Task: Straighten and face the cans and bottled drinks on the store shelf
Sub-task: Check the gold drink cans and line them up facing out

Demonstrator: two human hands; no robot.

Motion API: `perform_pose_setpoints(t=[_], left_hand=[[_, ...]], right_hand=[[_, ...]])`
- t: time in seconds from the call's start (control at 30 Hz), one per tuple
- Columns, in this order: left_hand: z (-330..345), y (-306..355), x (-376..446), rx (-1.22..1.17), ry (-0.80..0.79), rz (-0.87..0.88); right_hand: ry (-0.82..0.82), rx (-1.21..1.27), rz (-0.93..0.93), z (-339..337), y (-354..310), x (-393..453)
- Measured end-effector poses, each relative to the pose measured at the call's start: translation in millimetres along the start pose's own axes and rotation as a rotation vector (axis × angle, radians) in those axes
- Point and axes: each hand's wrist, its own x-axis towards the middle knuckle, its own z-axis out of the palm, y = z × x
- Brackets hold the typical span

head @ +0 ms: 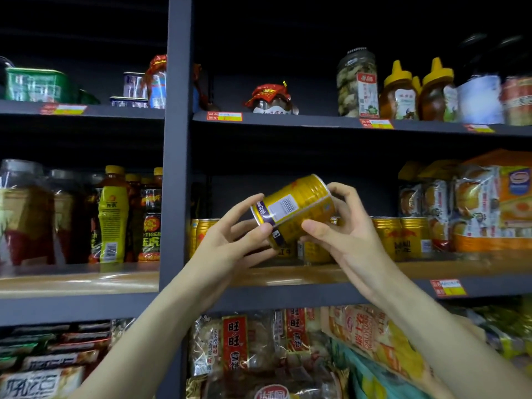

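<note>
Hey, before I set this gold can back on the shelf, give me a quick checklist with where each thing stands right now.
1. Hold on can: left hand and right hand both grip it: ok.
2. Can upright: tilted: not ok.
3. Label faces out: barcode side towards you: not ok.
4. Row of cans standing upright: ok.
5. Free slot in row: hidden behind the hands: cannot tell.
6. Shelf front edge bare: ok.
</note>
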Motion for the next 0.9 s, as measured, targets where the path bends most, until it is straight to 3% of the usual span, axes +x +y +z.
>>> perform_pose_setpoints(t=[0.17, 0.33, 0.47, 0.7, 0.9], left_hand=[[-1, -2, -1, 0.228, 0.025, 0.229], [1, -3, -1, 0.342, -0.037, 0.267], [-7, -11, 4, 0.402, -0.054, 0.251], [-17, -16, 5, 0.520, -0.036, 0.224], [-19, -19, 4, 0.546, -0.017, 0.216]], right_hand=[[-0.023, 0.248, 0.199, 2, 1, -2], [0.056, 0.243, 0.255, 3, 3, -1], [0.088, -0.035, 0.111, 2, 2, 3], [0.001, -0.601, -0.327, -4, 0, 8], [-0.017, -0.631, -0.399, -10, 2, 7]])
